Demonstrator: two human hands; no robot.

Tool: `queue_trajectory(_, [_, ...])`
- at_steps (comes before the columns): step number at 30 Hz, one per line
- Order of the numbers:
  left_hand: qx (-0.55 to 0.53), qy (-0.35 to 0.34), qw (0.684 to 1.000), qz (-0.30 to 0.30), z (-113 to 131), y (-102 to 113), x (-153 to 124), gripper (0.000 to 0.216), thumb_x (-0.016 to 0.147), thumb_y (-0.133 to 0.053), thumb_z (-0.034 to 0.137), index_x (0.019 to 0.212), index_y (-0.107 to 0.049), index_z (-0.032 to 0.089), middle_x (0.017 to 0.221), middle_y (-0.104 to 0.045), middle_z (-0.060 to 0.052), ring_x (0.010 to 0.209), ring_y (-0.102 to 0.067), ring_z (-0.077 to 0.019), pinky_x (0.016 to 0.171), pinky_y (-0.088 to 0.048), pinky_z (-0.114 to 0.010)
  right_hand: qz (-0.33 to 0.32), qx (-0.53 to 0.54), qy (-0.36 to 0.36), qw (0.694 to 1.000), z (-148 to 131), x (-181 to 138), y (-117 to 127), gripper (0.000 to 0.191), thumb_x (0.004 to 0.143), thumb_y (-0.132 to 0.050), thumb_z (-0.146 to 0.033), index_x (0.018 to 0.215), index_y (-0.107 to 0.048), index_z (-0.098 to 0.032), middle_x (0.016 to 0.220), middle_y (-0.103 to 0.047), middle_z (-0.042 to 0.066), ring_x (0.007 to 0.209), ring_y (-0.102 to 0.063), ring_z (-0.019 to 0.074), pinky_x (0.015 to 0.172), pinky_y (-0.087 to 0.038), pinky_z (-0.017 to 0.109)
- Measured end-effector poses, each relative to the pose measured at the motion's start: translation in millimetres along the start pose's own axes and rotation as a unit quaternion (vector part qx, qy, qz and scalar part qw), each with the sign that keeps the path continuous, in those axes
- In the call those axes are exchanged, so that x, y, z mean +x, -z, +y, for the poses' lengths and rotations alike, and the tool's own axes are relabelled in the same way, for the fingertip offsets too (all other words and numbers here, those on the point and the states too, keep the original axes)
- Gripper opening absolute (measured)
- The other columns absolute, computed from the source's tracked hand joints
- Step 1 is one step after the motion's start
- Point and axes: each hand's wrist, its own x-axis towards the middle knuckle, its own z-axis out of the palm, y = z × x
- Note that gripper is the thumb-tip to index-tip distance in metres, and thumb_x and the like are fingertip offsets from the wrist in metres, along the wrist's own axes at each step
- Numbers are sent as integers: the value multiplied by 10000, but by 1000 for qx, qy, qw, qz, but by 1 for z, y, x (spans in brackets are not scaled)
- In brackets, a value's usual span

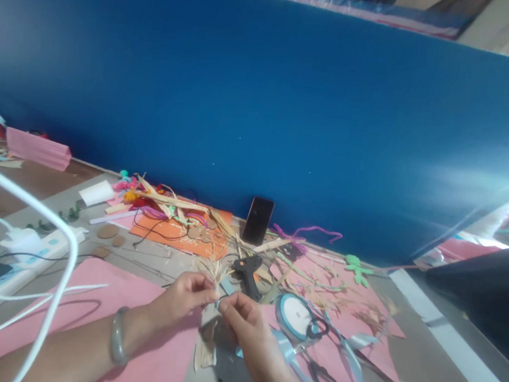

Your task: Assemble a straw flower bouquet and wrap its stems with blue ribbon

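Observation:
Just above the table, my left hand (184, 299) pinches a small bundle of dried husk strips (205, 352). Its frayed tips stick up above the fingers and its wider ends hang below. My right hand (242, 317) meets it there, thumb and forefinger closed on a narrow pale ribbon (226, 286) at the bundle's middle. The fingertips hide exactly how the ribbon goes round. Right of my right hand lie a roll of ribbon (296, 316) and dark-handled scissors (325, 380). Beyond the hands rests a black glue gun (248, 270).
A phone (258, 221) leans against the blue partition (264, 106). Pink paper sheets (158, 352) cover much of the table, with husk scraps and pipe cleaners (356, 267) behind. At left, a white cable (70, 256) loops across near a power strip (9, 279).

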Motion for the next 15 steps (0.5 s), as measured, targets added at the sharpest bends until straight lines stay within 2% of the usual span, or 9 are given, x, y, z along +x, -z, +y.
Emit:
queue_trajectory(6, [83,-47,995,27,3,-1,0,280,709,-728,331,589,-530,174,571,-474,38,577,-428,-114,579,-339,-248,12,-51,45,998,9,2,-1,437,707,-718,-595,680,-572,-184,448,-514,-70,382,-411,80,419,-265,208])
queue_trajectory(11, [132,-68,987,59,-3,-1,0,203,725,-702,265,630,-548,173,613,-513,24,621,-473,-133,610,-363,-260,16,-68,56,996,16,5,1,439,705,-724,-581,691,-579,-167,521,-655,-4,417,-499,98,434,-273,208])
queue_trajectory(15, [135,-68,986,63,-8,0,0,202,738,-695,267,667,-533,171,626,-507,26,634,-474,-136,619,-375,-265,26,-57,53,997,17,5,-1,423,700,-732,-561,684,-579,-166,513,-677,11,409,-514,104,432,-265,205])
